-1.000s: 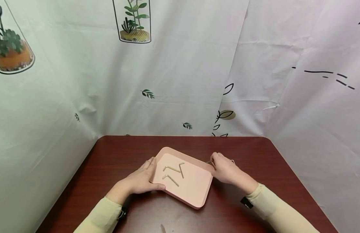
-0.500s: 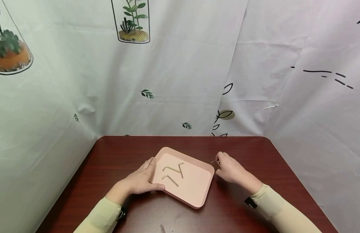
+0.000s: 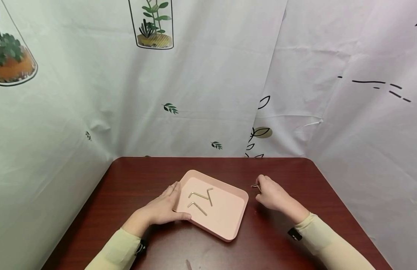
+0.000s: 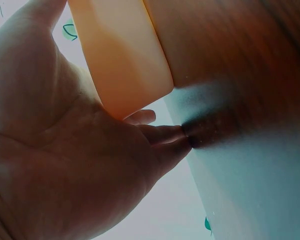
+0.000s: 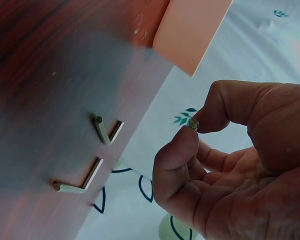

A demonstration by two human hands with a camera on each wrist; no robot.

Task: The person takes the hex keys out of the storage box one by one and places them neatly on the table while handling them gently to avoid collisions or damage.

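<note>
The key (image 5: 192,125) is lower right in the head view, pinched by the right hand (image 3: 272,194), while the left hand (image 3: 165,207), basically spread, steadies the tray (image 3: 225,215) holding three more keys (image 3: 200,209), lower centre of the worktop (image 3: 154,170).

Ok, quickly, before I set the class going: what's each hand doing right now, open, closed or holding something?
Left hand: open, resting against the pink tray.
Right hand: closed, pinching a bent metal rod.
</note>
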